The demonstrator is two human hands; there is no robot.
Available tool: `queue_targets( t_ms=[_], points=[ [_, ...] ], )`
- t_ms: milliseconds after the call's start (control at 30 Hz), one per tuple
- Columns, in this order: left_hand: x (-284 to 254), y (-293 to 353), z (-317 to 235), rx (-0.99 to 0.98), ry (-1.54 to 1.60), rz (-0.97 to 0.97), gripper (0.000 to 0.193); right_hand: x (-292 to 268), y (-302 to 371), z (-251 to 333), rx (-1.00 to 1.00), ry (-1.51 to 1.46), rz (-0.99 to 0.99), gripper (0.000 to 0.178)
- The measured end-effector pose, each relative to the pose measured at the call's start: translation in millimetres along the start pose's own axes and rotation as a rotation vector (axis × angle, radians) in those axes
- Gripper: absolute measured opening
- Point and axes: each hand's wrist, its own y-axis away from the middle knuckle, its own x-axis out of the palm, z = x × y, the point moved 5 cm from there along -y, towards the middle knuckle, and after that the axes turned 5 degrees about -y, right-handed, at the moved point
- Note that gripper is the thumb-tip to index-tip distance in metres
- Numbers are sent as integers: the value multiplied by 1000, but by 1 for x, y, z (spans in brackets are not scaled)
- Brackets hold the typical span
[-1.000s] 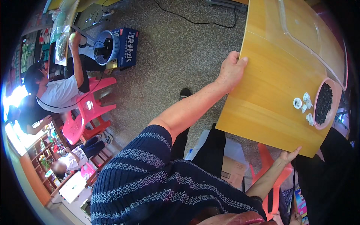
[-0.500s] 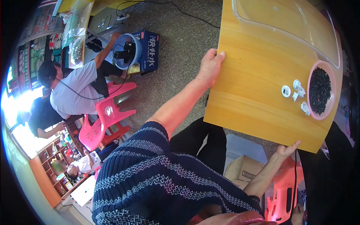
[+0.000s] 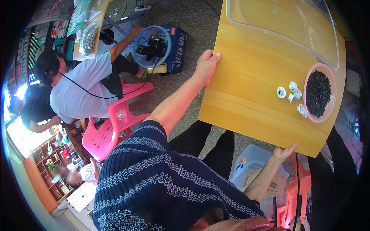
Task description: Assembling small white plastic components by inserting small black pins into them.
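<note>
Desk (image 3: 246, 88), one: flat top in yellow wood tone, at the right of the view, in front of the wearer. Left hand (image 3: 206, 67): closed on the near-left edge, thumb laid over the top. Right hand (image 3: 283, 153): holding the lower edge, thumb along the rim, fingers mostly hidden beneath.

On the desk: bowl (image 3: 328, 109), one, round, pink, toward the right edge; black pieces (image 3: 318, 93), many, small, loose in the bowl. White parts (image 3: 298, 94), several, small, grouped just left of the bowl. Tray (image 3: 285, 23), one, clear plastic, at the far end.

Below the desk: bin (image 3: 251, 154), translucent plastic; carton (image 3: 271, 184), brown, beside it; seat (image 3: 303, 184), coral-red plastic.

Left side, well apart: co-worker (image 3: 83, 90), seated, pale shirt, on a pink chair (image 3: 101, 140), one arm stretched to a blue basket (image 3: 168, 40) containing black items (image 3: 154, 48). Blue box (image 3: 178, 50), behind the basket. Floor (image 3: 183, 98), grey speckled.
</note>
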Motion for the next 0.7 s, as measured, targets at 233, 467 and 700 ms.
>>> queue_targets(
  t_ms=[233,467,700],
  points=[
    [-42,37,-54,67,6,7,19,39,65,4,53,-22,-7,52],
    [-57,50,-103,97,30,48,17,88,111,11,-29,20,0,50],
    [-60,67,-142,92,75,128,17,117,151,19,-97,8,21,50]
  ],
)
